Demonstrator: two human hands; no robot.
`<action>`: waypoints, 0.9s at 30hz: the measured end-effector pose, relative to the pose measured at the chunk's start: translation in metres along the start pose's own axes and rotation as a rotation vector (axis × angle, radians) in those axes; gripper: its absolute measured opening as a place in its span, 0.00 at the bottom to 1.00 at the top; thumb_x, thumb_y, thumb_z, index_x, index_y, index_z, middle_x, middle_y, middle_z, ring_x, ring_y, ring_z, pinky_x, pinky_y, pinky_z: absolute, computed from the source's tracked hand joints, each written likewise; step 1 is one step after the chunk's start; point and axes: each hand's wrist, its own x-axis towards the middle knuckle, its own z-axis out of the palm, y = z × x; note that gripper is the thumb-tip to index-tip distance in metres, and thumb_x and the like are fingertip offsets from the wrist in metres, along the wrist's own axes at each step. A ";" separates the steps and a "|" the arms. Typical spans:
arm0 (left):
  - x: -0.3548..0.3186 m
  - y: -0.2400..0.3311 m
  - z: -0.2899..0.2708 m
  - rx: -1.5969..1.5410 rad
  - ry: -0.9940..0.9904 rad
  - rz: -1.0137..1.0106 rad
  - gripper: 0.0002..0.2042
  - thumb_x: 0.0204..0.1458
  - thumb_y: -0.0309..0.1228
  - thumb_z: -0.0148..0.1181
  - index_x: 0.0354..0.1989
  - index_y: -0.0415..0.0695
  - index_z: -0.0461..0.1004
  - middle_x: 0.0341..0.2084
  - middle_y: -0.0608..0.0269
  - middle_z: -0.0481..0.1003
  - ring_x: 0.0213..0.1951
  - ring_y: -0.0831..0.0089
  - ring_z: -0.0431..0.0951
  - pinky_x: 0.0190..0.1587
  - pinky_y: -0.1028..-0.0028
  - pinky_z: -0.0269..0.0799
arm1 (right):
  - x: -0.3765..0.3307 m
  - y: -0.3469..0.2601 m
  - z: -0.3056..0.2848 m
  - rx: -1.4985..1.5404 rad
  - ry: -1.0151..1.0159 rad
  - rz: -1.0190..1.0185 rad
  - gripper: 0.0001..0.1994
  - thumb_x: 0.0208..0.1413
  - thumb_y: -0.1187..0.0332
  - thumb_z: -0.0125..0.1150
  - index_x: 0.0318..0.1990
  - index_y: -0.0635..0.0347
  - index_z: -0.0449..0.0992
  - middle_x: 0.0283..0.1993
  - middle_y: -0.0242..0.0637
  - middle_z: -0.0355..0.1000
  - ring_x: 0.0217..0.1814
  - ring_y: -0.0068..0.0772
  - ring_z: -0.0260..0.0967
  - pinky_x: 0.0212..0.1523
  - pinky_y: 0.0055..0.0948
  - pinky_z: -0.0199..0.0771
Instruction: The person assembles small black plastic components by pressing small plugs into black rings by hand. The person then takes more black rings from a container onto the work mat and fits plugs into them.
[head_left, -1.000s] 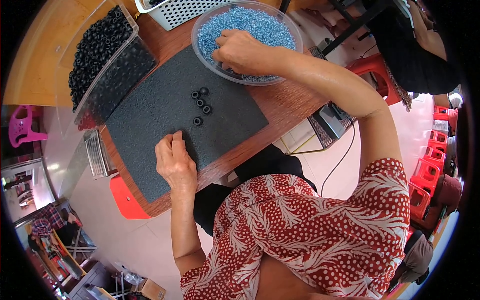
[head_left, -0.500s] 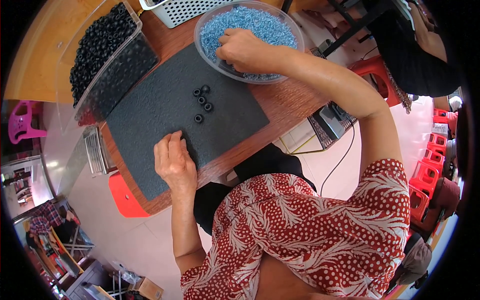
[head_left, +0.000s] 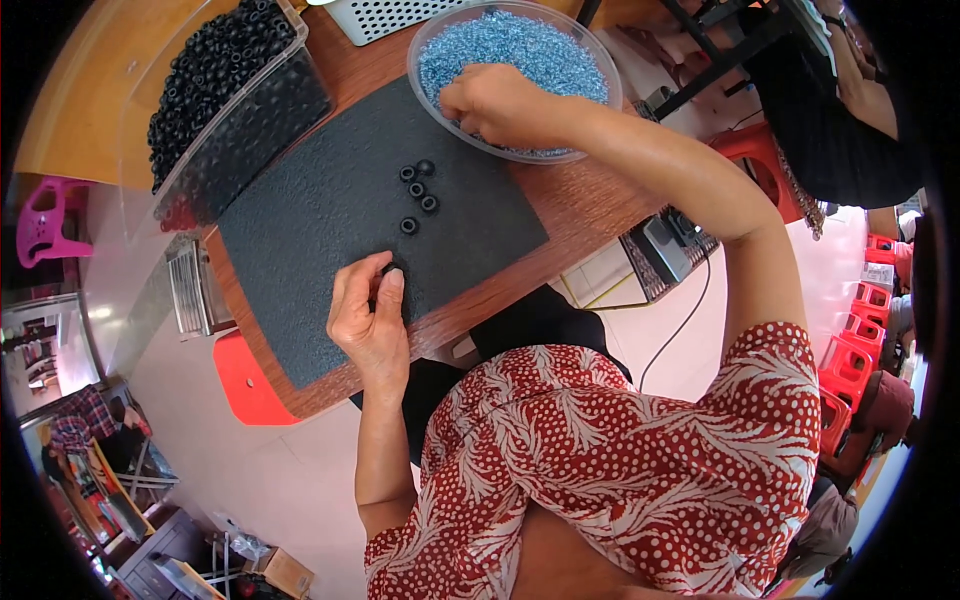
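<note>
For a clean pinch, the left hand [head_left: 368, 312] does best to hold the dark, rounded bead [head_left: 391, 268] lightly at its rim between thumb and index finger, leaving its hole uncovered and the wrist low; this hand is closed on that bead, at about six o'clock on the dark grey textured mat [head_left: 320, 200]. The right hand [head_left: 500, 105] has curled fingers, at about eight o'clock inside the round, clear plastic bowl [head_left: 613, 80]; whether they grip anything cannot be told. There, small, gentle finger movements would suit best, since the tiny, shiny blue beads [head_left: 540, 60] could easily spill over the rim. The bead in the left hand is mostly hidden by the fingertips and seems black. Toward two o'clock from it lie five loose, glossy black ring beads [head_left: 416, 190], thick-walled, some showing pale glints around an open hole. More black rings [head_left: 225, 65] fill the clear, straight-sided plastic bin [head_left: 268, 115] at ten o'clock from the mat. Mat, bowl and bin all rest on the reddish-brown wooden table [head_left: 590, 205].
</note>
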 end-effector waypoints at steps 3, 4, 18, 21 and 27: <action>-0.001 -0.003 0.000 -0.030 -0.002 -0.006 0.07 0.46 0.23 0.61 0.34 0.36 0.75 0.28 0.64 0.71 0.28 0.78 0.69 0.30 0.80 0.66 | 0.000 0.006 0.000 0.320 -0.014 0.151 0.05 0.41 0.76 0.60 0.28 0.61 0.73 0.27 0.40 0.70 0.38 0.41 0.67 0.38 0.36 0.68; -0.001 -0.003 0.000 -0.058 -0.001 -0.015 0.07 0.46 0.23 0.61 0.34 0.36 0.75 0.28 0.64 0.71 0.28 0.79 0.68 0.30 0.80 0.65 | -0.001 0.009 0.002 0.261 0.021 0.160 0.05 0.41 0.76 0.60 0.28 0.61 0.73 0.27 0.40 0.70 0.38 0.41 0.67 0.38 0.36 0.67; 0.000 -0.002 -0.002 -0.077 -0.014 -0.056 0.07 0.47 0.25 0.61 0.34 0.35 0.75 0.26 0.66 0.70 0.28 0.79 0.67 0.30 0.81 0.63 | -0.003 0.000 0.000 0.095 -0.114 0.013 0.05 0.38 0.76 0.60 0.26 0.61 0.73 0.27 0.38 0.70 0.38 0.41 0.66 0.36 0.37 0.67; -0.001 -0.004 -0.002 -0.071 -0.008 -0.047 0.07 0.47 0.24 0.60 0.34 0.35 0.75 0.26 0.66 0.69 0.28 0.79 0.67 0.30 0.81 0.63 | -0.004 0.004 -0.003 0.114 -0.145 0.044 0.04 0.39 0.76 0.59 0.26 0.61 0.73 0.28 0.39 0.70 0.37 0.42 0.66 0.36 0.37 0.67; -0.002 -0.007 -0.003 -0.075 0.004 -0.059 0.07 0.47 0.23 0.60 0.34 0.36 0.75 0.26 0.66 0.69 0.28 0.79 0.67 0.31 0.81 0.63 | -0.005 0.013 -0.019 0.178 0.208 0.037 0.03 0.36 0.76 0.56 0.22 0.59 0.73 0.22 0.44 0.70 0.30 0.47 0.70 0.29 0.42 0.67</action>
